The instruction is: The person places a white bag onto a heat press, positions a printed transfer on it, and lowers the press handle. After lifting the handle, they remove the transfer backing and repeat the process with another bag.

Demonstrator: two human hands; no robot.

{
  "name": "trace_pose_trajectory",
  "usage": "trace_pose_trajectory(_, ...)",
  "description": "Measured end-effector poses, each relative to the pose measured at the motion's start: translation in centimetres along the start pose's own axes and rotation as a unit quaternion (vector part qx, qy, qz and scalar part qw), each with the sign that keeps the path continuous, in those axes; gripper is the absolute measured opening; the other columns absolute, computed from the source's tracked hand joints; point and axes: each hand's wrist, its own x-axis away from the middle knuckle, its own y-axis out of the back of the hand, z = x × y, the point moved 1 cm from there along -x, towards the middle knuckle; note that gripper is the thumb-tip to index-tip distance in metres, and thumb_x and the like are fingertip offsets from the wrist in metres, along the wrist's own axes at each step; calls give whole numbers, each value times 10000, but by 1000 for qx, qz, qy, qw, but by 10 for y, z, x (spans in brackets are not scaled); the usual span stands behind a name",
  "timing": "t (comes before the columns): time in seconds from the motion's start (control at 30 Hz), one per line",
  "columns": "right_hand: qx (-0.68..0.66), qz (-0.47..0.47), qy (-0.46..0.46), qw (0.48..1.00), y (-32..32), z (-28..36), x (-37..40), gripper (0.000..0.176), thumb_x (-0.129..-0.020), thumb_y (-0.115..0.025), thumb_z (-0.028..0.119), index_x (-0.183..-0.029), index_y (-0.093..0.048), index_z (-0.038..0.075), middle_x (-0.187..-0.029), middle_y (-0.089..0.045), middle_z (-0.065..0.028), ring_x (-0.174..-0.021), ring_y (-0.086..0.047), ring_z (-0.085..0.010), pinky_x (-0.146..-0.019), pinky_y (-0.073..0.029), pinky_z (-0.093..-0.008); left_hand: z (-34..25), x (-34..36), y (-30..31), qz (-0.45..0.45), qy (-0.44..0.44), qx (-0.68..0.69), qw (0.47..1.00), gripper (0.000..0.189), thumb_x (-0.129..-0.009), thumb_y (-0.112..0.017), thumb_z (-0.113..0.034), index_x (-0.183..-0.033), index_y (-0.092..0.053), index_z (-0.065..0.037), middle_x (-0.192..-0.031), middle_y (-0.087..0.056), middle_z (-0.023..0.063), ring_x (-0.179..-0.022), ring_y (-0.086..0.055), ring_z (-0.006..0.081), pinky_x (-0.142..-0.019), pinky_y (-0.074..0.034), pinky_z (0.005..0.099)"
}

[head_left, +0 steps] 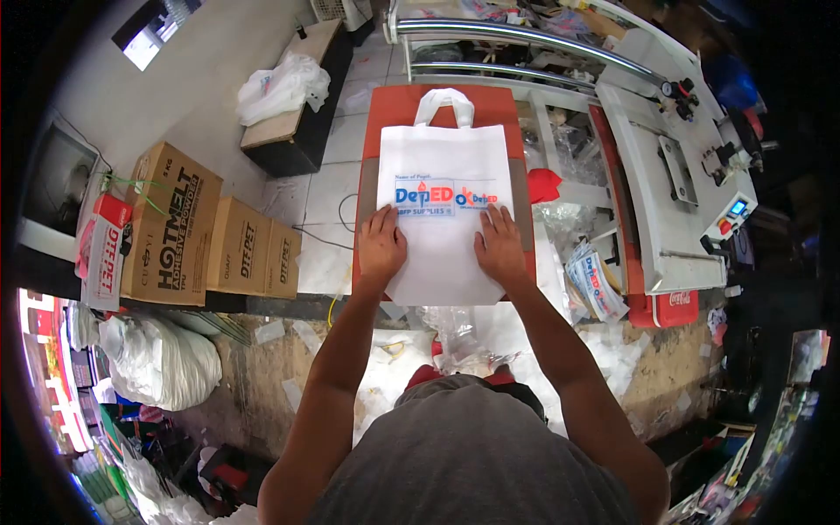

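Note:
A white tote bag lies flat on a red-orange press platen, its handles pointing away from me. Blue and red print reading DepED crosses its middle, with a pale film-like rectangle around the lettering. My left hand rests flat on the bag's left side, fingers stretched out just below the print. On the right side, my right hand lies the same way, fingers spread near the print's lower right corner. Neither hand grasps anything.
A heat press machine with a control display stands at the right, metal rails behind. Cardboard boxes line the left. A printed bag lies lower right, beside a red Coca-Cola crate. A plastic bag sits on a bench.

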Motion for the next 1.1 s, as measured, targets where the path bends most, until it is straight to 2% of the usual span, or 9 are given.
trace_pose_trajectory(0.27, -48, -37, -21, 998, 21, 2, -1, 434, -906, -574, 198, -1283, -538, -15, -1397, -464, -207, -1322, -396, -407, -1085, -339, -494, 8, 4, 1, 5, 2, 21, 1000, 399, -822, -559, -48, -1219, -600, -33, -1248, -595, 151, -1118, -545, 351, -965, -443, 441)
trace_pose_trajectory(0.37, -151, -170, -61, 972, 71, -25, 3, 352, -880, -618, 96, -1218, -567, 13, -1255, -569, -205, -1215, -496, -398, -1033, -396, -463, 42, 10, 7, -97, 202, 347, 911, 411, -874, -499, -2, -1278, -566, -33, -1186, -611, 147, -1062, -569, 236, -916, -464, 330)
trace_pose_trajectory(0.4, -124, -185, -61, 973, 99, -42, 10, 302, -877, -616, 78, -1169, -575, 13, -1172, -601, -196, -1135, -536, -394, -982, -424, -461, 33, 10, 39, -79, 281, 312, 904, 401, -886, -500, 4, -1284, -550, 0, -1178, -605, 112, -1029, -555, 174, -886, -460, 272)
trace_pose_trajectory(0.5, -2, -263, -68, 962, 184, -110, 47, 144, -874, -608, 56, -1014, -591, 22, -969, -646, -178, -914, -598, -392, -823, -471, -475, 136, 68, 19, -187, 166, 244, 937, 393, -869, -465, 24, -1241, -587, 1, -1145, -635, 118, -1052, -587, 202, -916, -457, 319)
trace_pose_trajectory(0.57, 93, -303, -128, 940, 234, -158, 73, 65, -875, -592, 51, -937, -602, 36, -924, -635, -189, -871, -585, -411, -776, -462, -493, 128, 97, 55, -118, 283, 199, 931, 329, -905, -450, 0, -1195, -599, 42, -1169, -644, 151, -1048, -608, 240, -914, -469, 351)
trace_pose_trajectory(0.7, 258, -304, -190, 897, 310, -276, 107, 106, -901, -560, 87, -896, -625, 3, -916, -644, -181, -862, -592, -391, -761, -463, -484, 212, 223, 34, -114, 317, 193, 922, 262, -937, -494, -106, -1119, -648, 5, -1044, -669, 201, -966, -649, 324, -857, -496, 376)
trace_pose_trajectory(0.77, 321, -263, -190, 890, 330, -309, 104, 195, -927, -547, 159, -860, -653, 10, -867, -674, -184, -850, -630, -388, -763, -488, -491, 161, 244, 61, 39, 410, -48, 910, 222, -919, -503, -100, -1040, -679, -35, -1030, -674, 192, -943, -657, 333, -848, -507, 400)
trace_pose_trajectory(1.03, 363, -135, -295, 873, 313, -359, 87, 440, -962, -470, 383, -787, -682, 40, -825, -689, -206, -801, -654, -417, -769, -509, -518, 138, 409, 62, 237, 394, 33, 887, 196, -858, -548, -206, -873, -710, -98, -952, -703, 139, -896, -663, 341, -807, -539, 400)
trace_pose_trajectory(1.1, 369, -127, -315, 865, 308, -345, 84, 455, -956, -474, 415, -792, -683, 45, -860, -693, -204, -863, -647, -421, -789, -499, -542, 137, 418, 64, 449, 364, -8, 816, 252, -852, -504, -277, -837, -683, -99, -929, -686, 159, -870, -659, 358, -786, -538, 418)
